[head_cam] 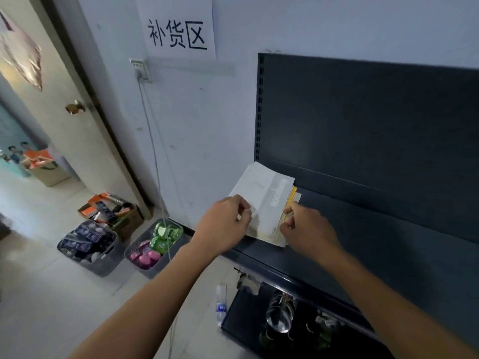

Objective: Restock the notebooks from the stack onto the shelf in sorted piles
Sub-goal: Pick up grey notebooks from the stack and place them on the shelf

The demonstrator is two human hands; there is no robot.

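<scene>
The stack of pale paper notebooks lies at the left edge of the dark metal shelf. The left hand pinches its top cover and the right hand pinches its right side. An uneven pull could fan the stack off that edge.

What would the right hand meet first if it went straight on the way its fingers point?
The notebook stack: the right hand points left at its right edge, which the fingers pinch. Beyond it, probably, the left hand.
</scene>
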